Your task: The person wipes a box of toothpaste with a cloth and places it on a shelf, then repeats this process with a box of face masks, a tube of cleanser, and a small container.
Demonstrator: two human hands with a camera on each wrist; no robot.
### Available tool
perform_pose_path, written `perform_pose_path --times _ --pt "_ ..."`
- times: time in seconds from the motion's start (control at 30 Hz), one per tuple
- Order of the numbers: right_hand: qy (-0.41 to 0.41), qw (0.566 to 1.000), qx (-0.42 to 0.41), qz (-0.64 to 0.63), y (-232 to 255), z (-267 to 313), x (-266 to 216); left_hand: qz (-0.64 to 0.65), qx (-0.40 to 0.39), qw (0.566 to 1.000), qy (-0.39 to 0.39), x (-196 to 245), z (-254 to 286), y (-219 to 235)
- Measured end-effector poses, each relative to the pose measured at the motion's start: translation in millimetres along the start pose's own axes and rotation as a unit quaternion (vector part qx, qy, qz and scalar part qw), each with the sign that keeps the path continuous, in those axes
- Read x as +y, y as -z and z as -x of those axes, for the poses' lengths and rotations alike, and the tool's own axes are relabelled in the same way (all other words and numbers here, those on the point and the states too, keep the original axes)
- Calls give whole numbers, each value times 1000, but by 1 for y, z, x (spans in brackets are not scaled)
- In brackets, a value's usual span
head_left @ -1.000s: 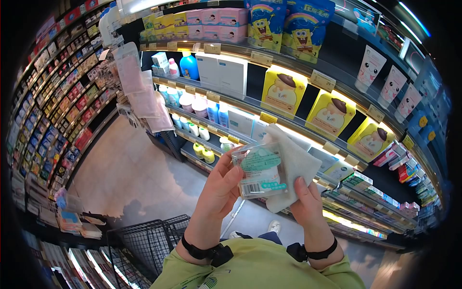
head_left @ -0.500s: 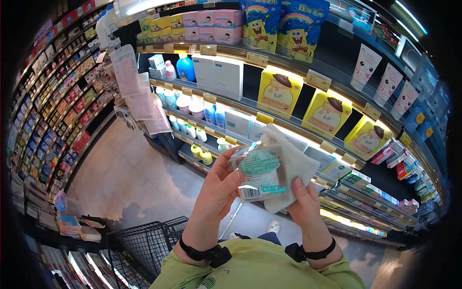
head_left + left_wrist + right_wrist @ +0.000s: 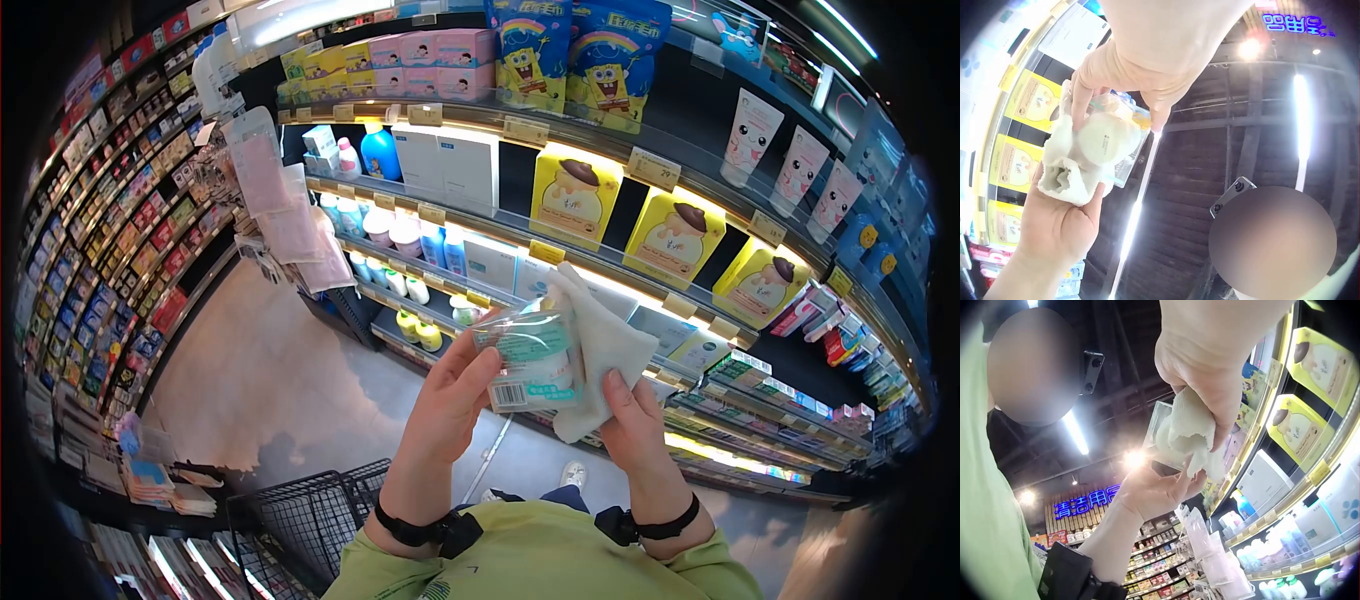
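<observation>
In the head view my left hand (image 3: 452, 398) pinches a clear plastic box (image 3: 530, 362) by its left side, thumb in front. The box has teal print and a barcode label. My right hand (image 3: 632, 420) grips a folded white cloth (image 3: 612, 350), which lies against the box's right side. The left wrist view shows a round white item (image 3: 1109, 140) at the box, beside the cloth (image 3: 1066, 187). In the right wrist view the cloth (image 3: 1192, 422) is bunched under my right hand (image 3: 1200, 362), with my left hand (image 3: 1154, 494) below it.
Lit shelves with yellow boxes (image 3: 577, 193), pink boxes, bottles and white tubes (image 3: 752, 135) stand ahead. A black wire basket (image 3: 300, 520) is at the lower left. Pink hanging packs (image 3: 262, 165) mark the shelf end, beside a tiled floor (image 3: 270, 360).
The box has turned and tilted slightly in my left hand, so its label faces another way. The shelves have shifted a little to the left in view. Both hands keep their holds.
</observation>
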State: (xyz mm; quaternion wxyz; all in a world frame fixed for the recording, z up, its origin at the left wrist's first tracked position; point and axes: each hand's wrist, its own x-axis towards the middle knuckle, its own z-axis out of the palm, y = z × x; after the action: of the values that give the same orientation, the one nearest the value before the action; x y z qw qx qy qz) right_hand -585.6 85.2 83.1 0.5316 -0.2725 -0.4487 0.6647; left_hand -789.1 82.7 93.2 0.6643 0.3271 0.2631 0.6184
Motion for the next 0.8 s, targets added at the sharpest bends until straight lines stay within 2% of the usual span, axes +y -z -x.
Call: perform_pose_path --times 0.03,0.1,0.2,0.27,0.43,0.47,0.5,0.57,0.6,0.63,0.67,0.7,0.73,0.77,0.8 --pt "-6 999 -2 40 2 -2 0 -3 -4 1000 1 0 0 0" --pt "-9 997 -2 78 2 -2 0 -122 54 990 -49 -4 1 0" --pt "-24 991 -20 127 -6 0 2 -58 85 993 -58 -10 -4 3" --pt "13 985 -45 166 -10 1 2 -103 90 989 -61 -12 -3 3" --pt "32 978 -82 190 -15 0 -3 -210 85 972 -71 -10 -1 5" --pt "45 977 -87 187 -16 -1 -4 -93 26 995 6 -4 0 8" --pt "46 978 -86 186 -15 -4 -4 26 -33 996 83 0 1 10" --pt "31 965 -37 257 -10 -12 1 34 -42 993 103 -7 -2 14" --pt "32 965 -38 256 -4 -16 2 109 -50 983 142 -5 -5 10" --pt "-17 971 45 232 4 -21 2 182 -57 965 178 -3 -6 9" --pt "-66 968 128 206 8 -25 2 181 -56 966 176 -4 -7 11" --pt "-65 968 125 206 5 -24 1 242 -82 944 206 -6 -9 16" --pt "15 973 135 189 2 -20 -1 303 -109 917 235 -8 -12 20" --pt "93 970 144 170 -2 -18 -4 303 -107 918 232 -11 -14 24" --pt "91 971 142 170 -7 -17 -8 329 -143 903 235 -13 -15 27"
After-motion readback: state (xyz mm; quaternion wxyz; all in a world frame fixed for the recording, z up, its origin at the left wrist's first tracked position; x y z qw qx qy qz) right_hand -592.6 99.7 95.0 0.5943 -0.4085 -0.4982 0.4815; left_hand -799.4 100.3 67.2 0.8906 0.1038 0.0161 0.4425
